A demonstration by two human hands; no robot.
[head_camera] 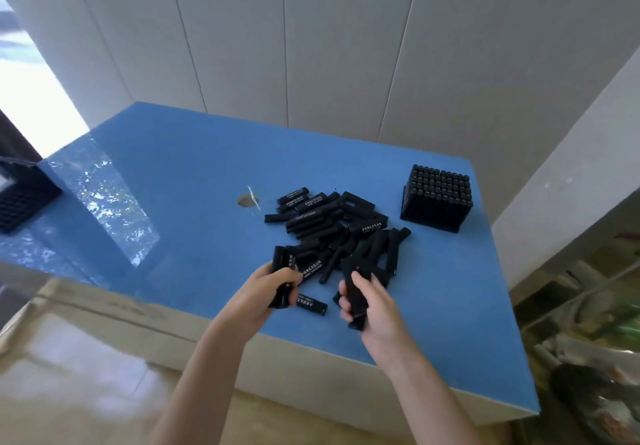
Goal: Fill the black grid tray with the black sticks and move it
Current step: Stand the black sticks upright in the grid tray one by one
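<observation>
A loose pile of black sticks point(332, 223) with white print lies in the middle of the blue table point(187, 181). At the right stands a black grid tray point(437, 198), its cells packed with upright sticks. My left hand point(266, 292) is shut on a few black sticks at the pile's near left edge. My right hand point(372, 306) grips more black sticks, held upright at the pile's near right. One stick point(311, 304) lies alone on the table between my hands.
An empty black grid tray point(24, 198) sits at the far left on a lower blue surface. A small hole point(246, 200) marks the table left of the pile. White panelled walls stand behind. Clutter lies on the floor at the right.
</observation>
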